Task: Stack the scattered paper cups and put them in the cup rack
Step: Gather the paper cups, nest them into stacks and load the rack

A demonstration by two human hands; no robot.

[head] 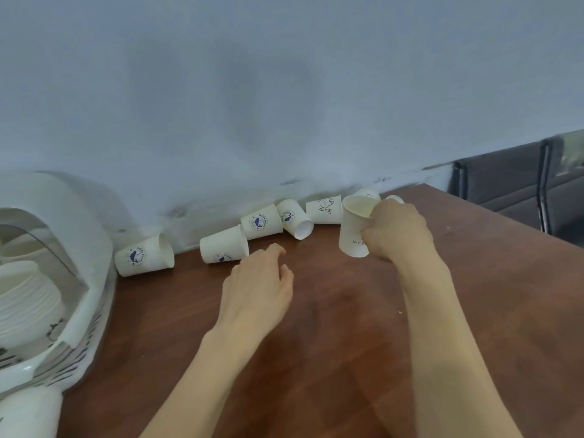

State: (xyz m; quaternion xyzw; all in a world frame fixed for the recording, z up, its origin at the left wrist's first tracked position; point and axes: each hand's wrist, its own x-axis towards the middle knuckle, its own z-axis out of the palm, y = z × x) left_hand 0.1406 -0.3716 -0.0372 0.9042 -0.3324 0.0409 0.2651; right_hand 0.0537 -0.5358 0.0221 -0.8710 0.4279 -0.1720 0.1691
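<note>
Five paper cups (259, 221) lie tipped along the wall on the table (347, 311). Right hand (396, 230) grips an upright cup (354, 227); left hand (257, 279) hovers empty, fingers relaxed, near another cup (222, 245). Cup rack (91, 298) sits far left.

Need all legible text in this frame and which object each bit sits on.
"Hi", beside a line doodle: lying cup by the wall.
"NIC", remainder covered by fingers: cup held in the right hand.
Round blue whale logos with ring text on four lying cups: too blurred to read.
Dark drawing on the cup stack in the cup rack: no readable words.
</note>
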